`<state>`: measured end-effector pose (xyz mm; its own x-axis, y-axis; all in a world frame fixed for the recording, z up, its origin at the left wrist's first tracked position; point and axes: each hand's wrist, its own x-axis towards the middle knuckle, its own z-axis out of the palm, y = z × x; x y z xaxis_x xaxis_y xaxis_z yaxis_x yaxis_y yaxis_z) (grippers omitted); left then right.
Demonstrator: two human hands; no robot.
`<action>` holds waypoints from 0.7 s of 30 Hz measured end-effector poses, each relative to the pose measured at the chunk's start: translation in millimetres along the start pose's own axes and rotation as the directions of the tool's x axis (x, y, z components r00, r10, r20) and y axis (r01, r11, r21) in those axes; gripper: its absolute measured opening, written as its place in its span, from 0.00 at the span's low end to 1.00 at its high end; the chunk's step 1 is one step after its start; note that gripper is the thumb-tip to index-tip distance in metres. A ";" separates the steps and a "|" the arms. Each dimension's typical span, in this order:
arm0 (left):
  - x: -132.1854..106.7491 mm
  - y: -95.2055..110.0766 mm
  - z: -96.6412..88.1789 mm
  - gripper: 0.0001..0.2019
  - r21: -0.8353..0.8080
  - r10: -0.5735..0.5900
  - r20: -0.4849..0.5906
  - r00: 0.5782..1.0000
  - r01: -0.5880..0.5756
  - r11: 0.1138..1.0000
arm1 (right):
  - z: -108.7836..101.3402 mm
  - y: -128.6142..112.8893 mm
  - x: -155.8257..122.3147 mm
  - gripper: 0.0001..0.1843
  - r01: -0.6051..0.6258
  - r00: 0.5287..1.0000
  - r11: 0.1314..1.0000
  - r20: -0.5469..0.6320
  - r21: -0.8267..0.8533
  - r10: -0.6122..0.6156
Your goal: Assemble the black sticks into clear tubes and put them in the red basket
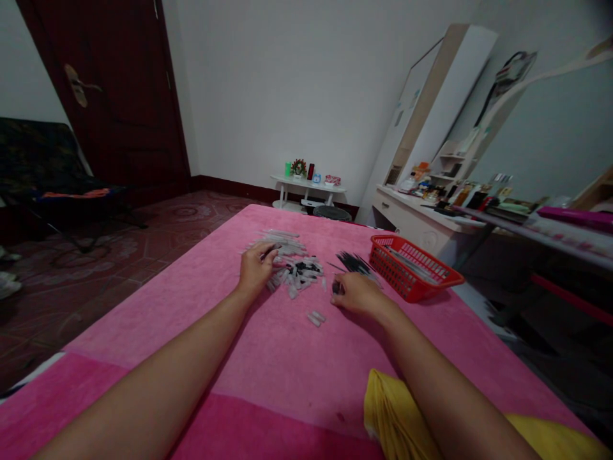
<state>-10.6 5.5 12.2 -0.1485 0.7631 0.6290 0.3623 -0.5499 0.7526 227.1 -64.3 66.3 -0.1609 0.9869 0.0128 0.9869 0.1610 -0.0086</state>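
Note:
My left hand (255,271) is closed in a pinch at the left of a heap, with a small dark piece just showing at its fingertips. Long clear plastic tubes (282,237), like pen barrels, lie beyond it. Beside it is a pile of short clear and black pieces (302,271) that look like pen caps. Opposite, my right hand (357,294) has its fingers curled round a small dark piece (336,288), too blurred to name. Thin black sticks (353,261), like pen refills, lie just behind that hand. A few short clear pieces (316,317) rest between my forearms.
A red plastic basket (407,279) with long thin items stands right of my right hand. Pink cloth (268,364) covers the work surface. Yellow fabric (395,412) lies under my right forearm. A dressing table (407,214) is at right, a low white stand (309,183) ahead.

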 end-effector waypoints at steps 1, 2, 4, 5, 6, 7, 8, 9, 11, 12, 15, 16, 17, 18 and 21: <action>-0.1 -0.7 0.4 0.12 -0.008 0.004 0.000 1.000 -0.004 1.000 | 1.8 -1.2 2.1 0.14 -0.037 0.997 0.999 -0.073 0.027 0.039; -0.1 -1.6 0.9 0.12 -0.015 0.004 0.000 1.000 -0.004 1.000 | 2.5 -2.6 3.5 0.16 -0.057 0.990 0.997 -0.125 0.060 0.064; 0.1 -3.8 1.6 0.12 -0.024 0.000 -0.002 1.000 0.000 1.000 | 0.7 -6.9 2.7 0.16 -0.023 0.991 0.992 -0.125 0.126 0.039; 0.2 -5.0 1.9 0.12 -0.028 -0.001 -0.004 1.000 0.001 1.000 | -1.4 -10.0 0.6 0.14 0.027 0.997 0.987 -0.074 0.156 -0.015; 0.4 -6.1 2.1 0.11 -0.031 0.001 -0.006 1.000 -0.001 1.000 | -3.8 -13.7 -2.6 0.13 0.086 0.996 0.979 -0.002 0.187 -0.087; 0.5 -7.1 2.3 0.11 -0.034 0.004 -0.008 1.000 -0.004 0.999 | -6.3 -17.9 -6.3 0.13 0.147 0.984 0.966 0.071 0.212 -0.165; 0.6 -7.8 2.3 0.11 -0.036 0.006 -0.010 1.000 -0.006 0.999 | -8.3 -22.5 -10.2 0.14 0.199 0.964 0.954 0.129 0.226 -0.232; 0.6 -8.3 2.3 0.11 -0.038 0.008 -0.013 1.000 -0.008 0.999 | -9.8 -27.3 -13.8 0.16 0.236 0.947 0.946 0.164 0.223 -0.275; 0.8 -8.6 2.3 0.12 -0.030 0.016 -0.011 1.000 -0.016 0.999 | -10.1 -36.0 -18.5 0.19 0.256 0.940 0.951 0.183 0.174 -0.287; 0.8 -8.5 2.2 0.12 -0.024 0.018 -0.008 1.000 -0.019 1.000 | -9.0 -39.5 -19.4 0.18 0.247 0.948 0.959 0.172 0.139 -0.269; 1.0 -8.3 2.1 0.11 -0.007 0.031 0.000 1.000 -0.031 0.999 | -2.1 -45.2 -17.1 0.12 0.200 0.973 0.978 0.105 0.062 -0.206; 1.0 -8.5 2.2 0.11 -0.006 0.033 0.000 0.999 -0.033 0.999 | 0.8 -45.4 -15.2 0.11 0.184 0.980 0.982 0.069 0.051 -0.187; 1.0 -8.8 2.3 0.11 -0.006 0.035 0.001 0.999 -0.035 0.999 | 3.7 -44.8 -13.1 0.12 0.167 0.985 0.985 0.026 0.046 -0.168; 1.0 -9.3 2.4 0.11 -0.005 0.038 0.002 0.999 -0.038 0.999 | 6.4 -43.2 -10.6 0.12 0.145 0.989 0.988 -0.023 0.049 -0.144; 0.9 -11.0 2.8 0.10 0.007 0.045 0.008 0.999 -0.045 0.999 | 12.7 -31.9 -2.0 0.15 0.062 0.985 0.993 -0.169 0.097 -0.045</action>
<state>-12.1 13.1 4.0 -0.1248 0.7404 0.6605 0.3753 -0.5810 0.7222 195.8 -71.2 53.8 -0.2006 0.9626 0.1820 0.9694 0.2218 -0.1049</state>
